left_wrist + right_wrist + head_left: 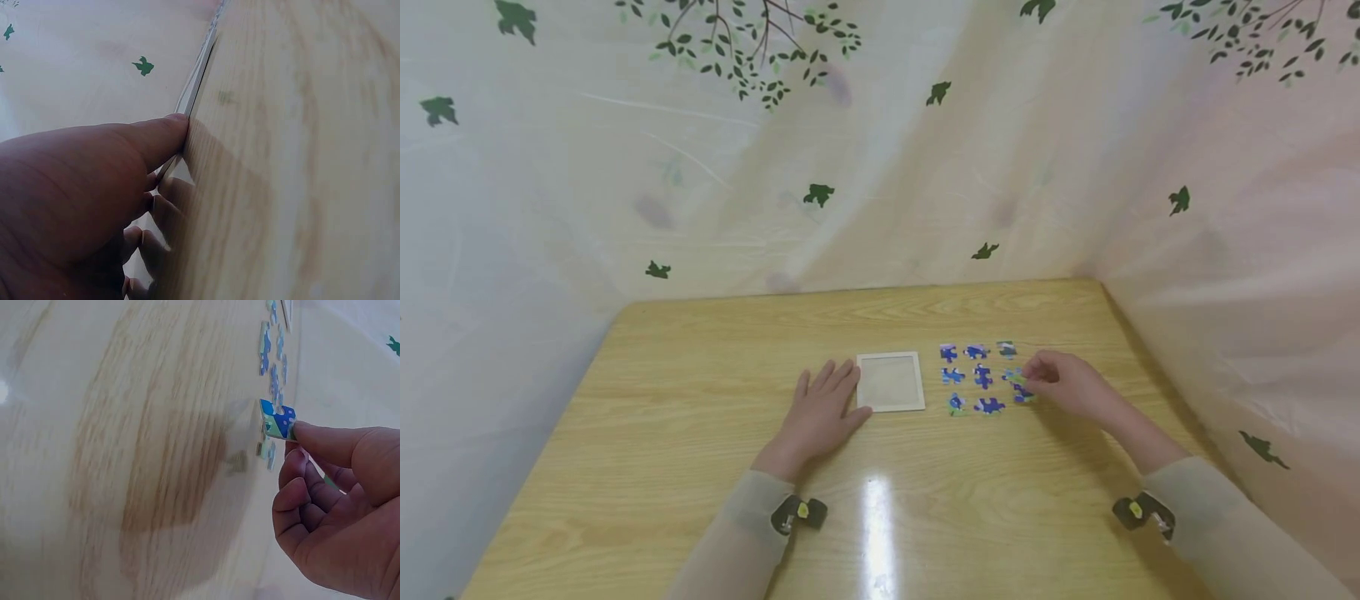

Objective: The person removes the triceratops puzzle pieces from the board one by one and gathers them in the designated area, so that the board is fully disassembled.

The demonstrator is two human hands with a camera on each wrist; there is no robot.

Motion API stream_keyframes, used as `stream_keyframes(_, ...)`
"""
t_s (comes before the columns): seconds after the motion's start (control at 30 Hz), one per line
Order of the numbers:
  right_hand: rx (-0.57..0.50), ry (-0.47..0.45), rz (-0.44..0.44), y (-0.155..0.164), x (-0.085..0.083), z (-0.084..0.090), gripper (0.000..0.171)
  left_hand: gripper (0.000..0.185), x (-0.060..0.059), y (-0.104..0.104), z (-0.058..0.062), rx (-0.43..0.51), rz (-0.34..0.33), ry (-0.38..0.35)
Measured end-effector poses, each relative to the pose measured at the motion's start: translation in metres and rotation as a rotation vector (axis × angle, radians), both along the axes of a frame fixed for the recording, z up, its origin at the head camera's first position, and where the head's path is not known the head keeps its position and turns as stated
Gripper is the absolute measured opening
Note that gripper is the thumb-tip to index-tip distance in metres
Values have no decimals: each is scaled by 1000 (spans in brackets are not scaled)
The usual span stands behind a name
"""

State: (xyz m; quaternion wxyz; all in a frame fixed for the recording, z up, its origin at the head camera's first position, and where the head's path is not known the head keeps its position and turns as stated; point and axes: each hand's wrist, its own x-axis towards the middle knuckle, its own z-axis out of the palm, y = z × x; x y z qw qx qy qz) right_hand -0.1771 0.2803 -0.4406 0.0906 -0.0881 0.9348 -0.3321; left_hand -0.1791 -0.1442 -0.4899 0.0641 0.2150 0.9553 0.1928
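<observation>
My left hand (823, 412) lies flat with fingers spread, touching the left edge and lower left corner of a thin white square frame (921, 382). In the left wrist view, the thumb (165, 132) meets the frame's edge at the table surface. At the right of the puzzle group, my right hand (1067, 385) pinches a jigsaw piece (278, 422) between thumb and fingertips. This piece is blue and green with pale spots, lifted and tilted. Several other blue-purple jigsaw pieces (982, 377) lie spaced out in rows between the frame and the right hand.
The wooden table (700, 467) has a bright light reflection near its front. A pale curtain (880, 167) with green leaf prints rises behind the table and along both sides. Dark wrist cameras (797, 512) sit on the sleeves.
</observation>
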Motion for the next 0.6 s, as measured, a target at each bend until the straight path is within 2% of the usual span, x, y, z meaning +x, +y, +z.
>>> stream_keyframes(0.23,9,-21,22,1,3,-5,8,77,0,0,0,1,5,-9)
stream_keyframes(0.6,43,-32,-8,-2,2,-16,4,78,-1,0,-2,-6,3,-8)
